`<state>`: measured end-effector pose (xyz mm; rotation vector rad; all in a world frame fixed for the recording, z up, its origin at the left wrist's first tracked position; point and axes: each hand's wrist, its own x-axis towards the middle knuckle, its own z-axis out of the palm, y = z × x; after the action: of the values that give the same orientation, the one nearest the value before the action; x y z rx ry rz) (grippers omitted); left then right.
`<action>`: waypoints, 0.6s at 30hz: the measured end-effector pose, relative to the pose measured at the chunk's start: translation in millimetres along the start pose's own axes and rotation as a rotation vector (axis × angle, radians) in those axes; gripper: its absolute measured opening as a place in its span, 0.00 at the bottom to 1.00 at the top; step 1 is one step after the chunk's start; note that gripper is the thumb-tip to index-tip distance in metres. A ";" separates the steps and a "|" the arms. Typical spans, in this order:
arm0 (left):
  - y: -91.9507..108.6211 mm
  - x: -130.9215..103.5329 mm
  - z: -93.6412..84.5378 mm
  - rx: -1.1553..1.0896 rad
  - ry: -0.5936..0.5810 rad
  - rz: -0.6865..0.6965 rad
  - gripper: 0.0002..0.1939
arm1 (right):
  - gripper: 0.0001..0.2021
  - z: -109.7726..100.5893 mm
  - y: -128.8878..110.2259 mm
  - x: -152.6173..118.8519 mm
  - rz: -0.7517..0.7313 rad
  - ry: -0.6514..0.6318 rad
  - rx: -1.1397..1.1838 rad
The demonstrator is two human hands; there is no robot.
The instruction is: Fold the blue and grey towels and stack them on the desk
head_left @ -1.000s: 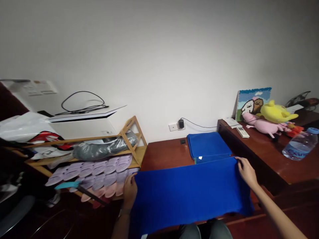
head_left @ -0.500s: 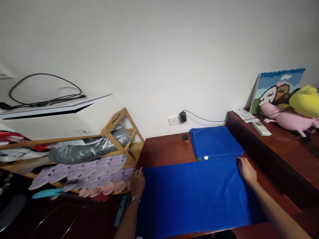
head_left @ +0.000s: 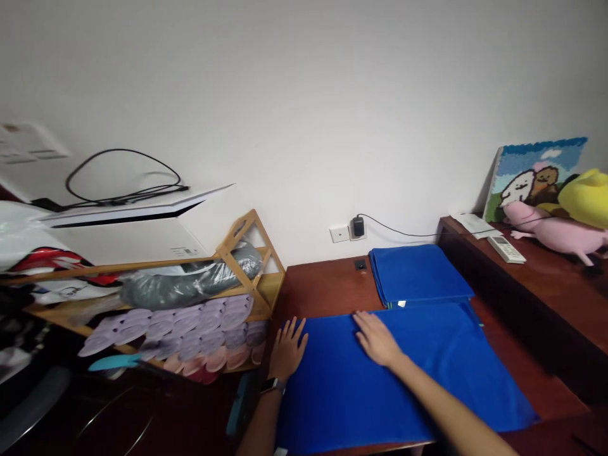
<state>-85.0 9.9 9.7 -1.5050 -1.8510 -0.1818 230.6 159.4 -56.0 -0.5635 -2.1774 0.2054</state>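
Note:
A blue cloth (head_left: 380,392) lies spread over the front of the reddish-brown desk. My left hand (head_left: 287,349) rests on its far left corner, fingers spread. Palm down near the middle of the cloth's far edge is my right hand (head_left: 377,339), its fingers stretched out and grasping nothing. Just behind the cloth's right half sits a folded stack of blue cloth (head_left: 418,273) with a small white tag at its front edge.
A wooden rack (head_left: 254,266) on the left carries a white box (head_left: 128,237), a plastic-wrapped grey item and rows of purple slippers (head_left: 190,323). On the raised right surface are a remote control (head_left: 506,249), a pink plush toy (head_left: 555,233) and a picture (head_left: 534,180). A plugged-in black adapter (head_left: 358,225) trails a cable.
My right hand has let go of the cloth's far right corner and moved left to the middle of its far edge. My left hand has opened flat on the left corner.

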 end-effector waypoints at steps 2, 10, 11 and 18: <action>-0.5 -1.1 2.6 0.009 -0.042 -0.018 0.28 | 0.31 29.9 -42.4 21.6 -0.045 -0.138 0.059; -4.6 0.2 8.1 0.016 -0.040 -0.033 0.29 | 0.34 9.4 28.9 -4.4 0.145 -0.195 -0.060; -4.9 0.5 9.4 0.016 -0.036 -0.036 0.29 | 0.34 -2.8 53.9 -19.5 0.196 -0.186 -0.097; -8.3 4.4 18.3 0.031 -0.081 -0.065 0.30 | 0.36 -74.9 214.2 -132.3 0.631 -0.128 -0.284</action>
<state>-100.8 20.6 1.9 -1.4516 -1.9590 -0.1244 428.9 283.9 -175.2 -1.4285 -2.0988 0.2726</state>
